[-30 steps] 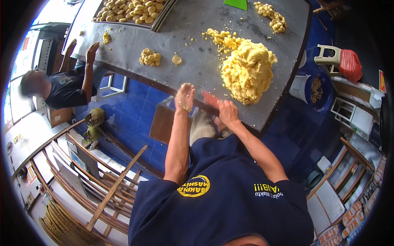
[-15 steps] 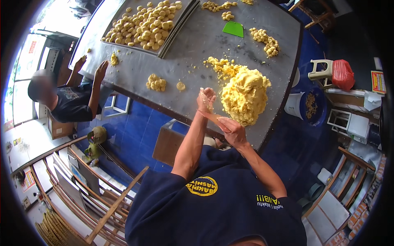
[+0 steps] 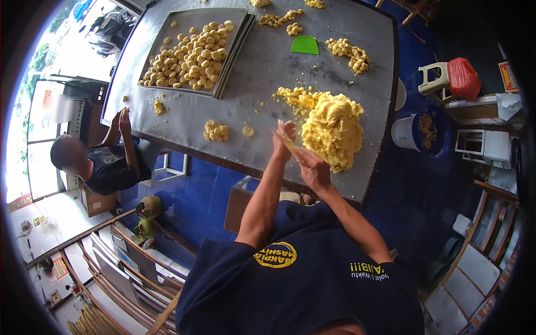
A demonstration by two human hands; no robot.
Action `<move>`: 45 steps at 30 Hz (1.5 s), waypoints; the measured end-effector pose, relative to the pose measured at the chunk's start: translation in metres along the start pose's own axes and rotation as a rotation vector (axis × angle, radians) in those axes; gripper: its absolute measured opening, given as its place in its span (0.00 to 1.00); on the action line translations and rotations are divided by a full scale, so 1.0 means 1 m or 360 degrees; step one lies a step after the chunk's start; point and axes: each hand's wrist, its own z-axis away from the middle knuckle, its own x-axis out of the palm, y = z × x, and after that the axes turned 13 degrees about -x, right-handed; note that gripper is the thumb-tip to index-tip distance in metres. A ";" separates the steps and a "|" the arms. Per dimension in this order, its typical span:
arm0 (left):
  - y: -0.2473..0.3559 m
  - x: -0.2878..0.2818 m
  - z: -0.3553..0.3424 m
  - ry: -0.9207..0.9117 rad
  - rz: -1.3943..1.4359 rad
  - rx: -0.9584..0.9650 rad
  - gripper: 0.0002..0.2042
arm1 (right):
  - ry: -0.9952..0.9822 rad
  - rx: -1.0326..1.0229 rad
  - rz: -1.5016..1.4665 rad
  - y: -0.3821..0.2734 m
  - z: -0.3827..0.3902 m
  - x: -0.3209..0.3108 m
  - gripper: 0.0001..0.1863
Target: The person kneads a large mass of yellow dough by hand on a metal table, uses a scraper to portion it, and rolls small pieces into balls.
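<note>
My left hand [image 3: 287,133] is raised palm-up over the table's near edge, fingers stretched out, crumbs of dough on its skin. In my right hand [image 3: 314,169] is a thin, flat, tan scraper [image 3: 286,142]. Its long edge lies across my left palm, near the base of the hand. Just beyond my right hand sits a big, lumpy mound of yellow dough [image 3: 333,131], with looser crumbly pieces [image 3: 296,96] at its far left. Left of my hands are a cluster of small dough balls [image 3: 216,130] and one separate flattened piece [image 3: 248,131].
A metal tray [image 3: 233,53] of round pale pieces stands at the table's far left. A green scraper [image 3: 305,45] lies near more dough balls [image 3: 348,54]. At the left, another person [image 3: 109,164] holds both hands together at the table edge. A bucket [image 3: 412,133] stands right of the table.
The scraper has slid from my left wrist up onto the palm. My view has shifted, so the table appears turned. The other person's hands have come together.
</note>
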 end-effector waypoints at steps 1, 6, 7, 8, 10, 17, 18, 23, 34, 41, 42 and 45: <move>-0.001 0.000 0.004 -0.0030 -0.0124 0.0043 0.30 | 0.0017 0.0014 -0.0003 0.003 -0.005 0.002 0.16; -0.005 0.000 0.013 -0.0026 -0.0275 0.0030 0.34 | -0.0087 0.0352 0.0091 0.013 -0.021 -0.006 0.11; 0.000 -0.002 0.011 -0.0070 0.0001 -0.0082 0.35 | -0.0153 0.0450 0.0135 0.010 -0.022 -0.009 0.11; 0.009 -0.008 0.009 -0.0104 0.0287 -0.0188 0.35 | -0.0155 0.0493 0.0130 -0.004 -0.019 -0.013 0.11; 0.018 -0.012 0.013 -0.0116 0.0385 -0.0201 0.39 | -0.0191 0.0313 -0.0052 -0.025 -0.006 -0.022 0.12; 0.025 -0.004 0.015 -0.0253 0.0481 -0.0225 0.47 | -0.0046 -0.0089 0.0182 -0.021 0.011 0.000 0.20; 0.025 0.002 0.017 -0.0335 0.0473 -0.0216 0.48 | -0.0045 -0.0031 0.0179 -0.014 0.010 0.002 0.18; 0.016 0.005 0.025 -0.0723 0.0615 -0.0179 0.52 | -0.0259 0.0715 0.0139 0.022 -0.025 -0.003 0.13; 0.035 0.011 0.031 -0.0381 0.0384 -0.0028 0.53 | -0.0007 -0.0180 0.0147 -0.024 0.003 -0.016 0.19; 0.009 0.033 0.044 -0.1007 0.0772 -0.0278 0.47 | -0.0126 0.0446 0.0360 0.030 -0.039 -0.020 0.15; 0.019 0.023 0.037 -0.1560 0.0829 -0.0210 0.50 | -0.0073 0.0507 0.0352 0.034 -0.045 -0.021 0.12; 0.036 0.017 0.032 -0.0561 0.1309 -0.0117 0.53 | -0.0101 0.0357 0.0207 0.018 -0.023 -0.041 0.11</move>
